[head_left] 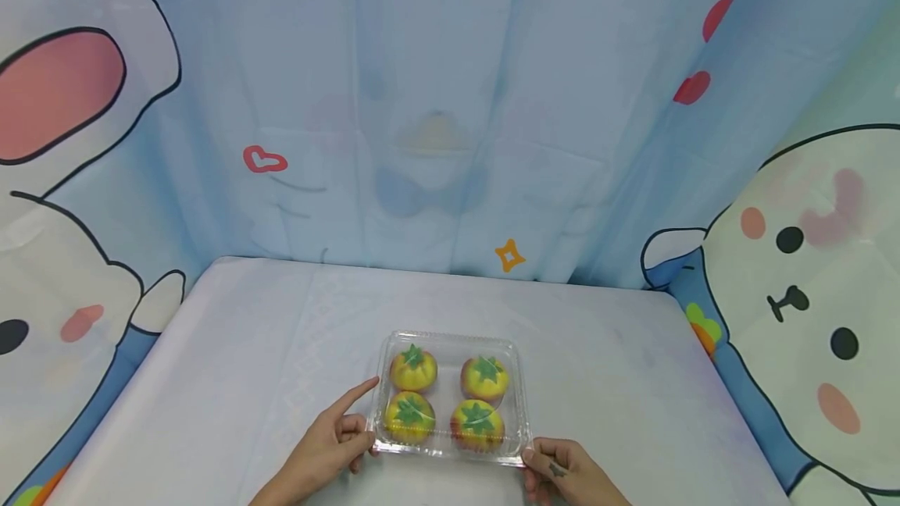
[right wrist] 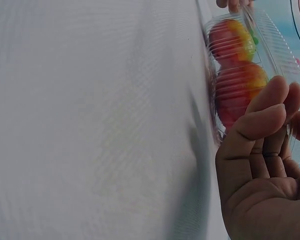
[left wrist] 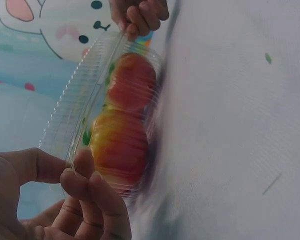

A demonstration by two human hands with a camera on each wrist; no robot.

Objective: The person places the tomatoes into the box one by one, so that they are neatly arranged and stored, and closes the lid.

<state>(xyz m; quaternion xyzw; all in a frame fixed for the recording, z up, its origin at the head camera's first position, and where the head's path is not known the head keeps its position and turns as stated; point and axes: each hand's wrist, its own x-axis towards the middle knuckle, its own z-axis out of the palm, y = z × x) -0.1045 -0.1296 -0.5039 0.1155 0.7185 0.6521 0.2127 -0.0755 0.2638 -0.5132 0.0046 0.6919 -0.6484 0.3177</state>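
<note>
A clear plastic clamshell box [head_left: 448, 381] with its lid down is at the front middle of the table. Inside it are several round yellow-and-red fruits [head_left: 413, 369] with green leafy tops. My left hand [head_left: 326, 440] pinches the rim at the box's near left corner, its index finger stretched along the left side. At the near right corner, my right hand [head_left: 573, 471] grips the rim between thumb and fingers. The left wrist view shows the ridged side of the box with two fruits [left wrist: 121, 145] behind it, close over the cloth. The fruits' undersides look redder there.
A white cloth covers the table [head_left: 316, 334]. Behind it hangs a light blue curtain [head_left: 436, 61] with cartoon animals [head_left: 808, 272] printed at both sides. Small green marks [left wrist: 268, 58] show on the cloth in the left wrist view.
</note>
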